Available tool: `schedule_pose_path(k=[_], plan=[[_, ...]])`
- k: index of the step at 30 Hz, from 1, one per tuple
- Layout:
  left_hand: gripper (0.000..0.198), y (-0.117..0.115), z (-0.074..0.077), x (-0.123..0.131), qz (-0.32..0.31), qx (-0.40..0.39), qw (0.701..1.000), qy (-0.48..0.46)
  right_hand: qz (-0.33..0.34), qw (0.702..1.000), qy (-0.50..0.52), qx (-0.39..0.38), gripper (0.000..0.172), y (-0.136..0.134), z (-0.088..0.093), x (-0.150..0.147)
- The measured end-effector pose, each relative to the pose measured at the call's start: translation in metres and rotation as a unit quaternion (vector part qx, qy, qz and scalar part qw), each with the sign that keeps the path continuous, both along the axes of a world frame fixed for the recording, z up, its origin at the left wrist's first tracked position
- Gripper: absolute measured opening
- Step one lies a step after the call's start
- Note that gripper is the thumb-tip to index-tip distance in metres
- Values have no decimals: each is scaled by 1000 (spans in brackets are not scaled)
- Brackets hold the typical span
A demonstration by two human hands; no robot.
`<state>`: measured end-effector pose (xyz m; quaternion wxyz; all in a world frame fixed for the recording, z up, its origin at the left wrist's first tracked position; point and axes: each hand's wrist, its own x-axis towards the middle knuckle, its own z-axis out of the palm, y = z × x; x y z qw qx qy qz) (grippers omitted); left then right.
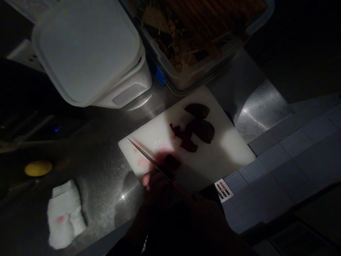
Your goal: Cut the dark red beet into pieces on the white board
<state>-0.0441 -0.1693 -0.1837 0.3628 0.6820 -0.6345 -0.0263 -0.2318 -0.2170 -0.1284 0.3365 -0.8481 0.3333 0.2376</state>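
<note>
A long knife [145, 153] lies slantwise over the white cutting board [229, 142], its tip near the board's left corner. My right hand [195, 204], deep in shadow, is closed around its handle end. My left hand [154, 180] is at the board's near edge beside the blade, fingers curled; whatever they hold is hidden. On the blade's far side a dark red piece [172, 161], apparently beetroot, lies in pinkish juice. Farther up the board are several cut dark red chunks [189, 144] and two larger dark, rounded pieces, one [197, 110] above the other [205, 131].
A white-lidded container [87, 46] stands on a white scale [133, 89] at the upper left. Behind the board is a clear box [183, 80] of brown sticks. On the steel counter [106, 149] lie a stained white cloth [65, 217] and a yellow fruit [38, 168]. Tiled floor [301, 156] shows at right.
</note>
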Motion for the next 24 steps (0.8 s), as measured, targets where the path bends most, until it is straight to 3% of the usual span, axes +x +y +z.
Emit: schedule_pose_path(k=[5,11,16,21,24], plan=[[6,2,-2,-1,2,-1,1000,8,2,1000,8,8,106,7,-4,-4],[8,3,0,-2,7,2,1000,8,20,999,16,-35,102,8,-11,-1],[10,0,7,3,34,17,999,-16,10,999,35,9,88,-1,-5,4],[26,-4,16,11,-55,94,990,-85,1,999,41,26,78,-6,-1,4],[31,1,20,6,6,56,998,-39,2,999,38,36,67,-8,0,5]])
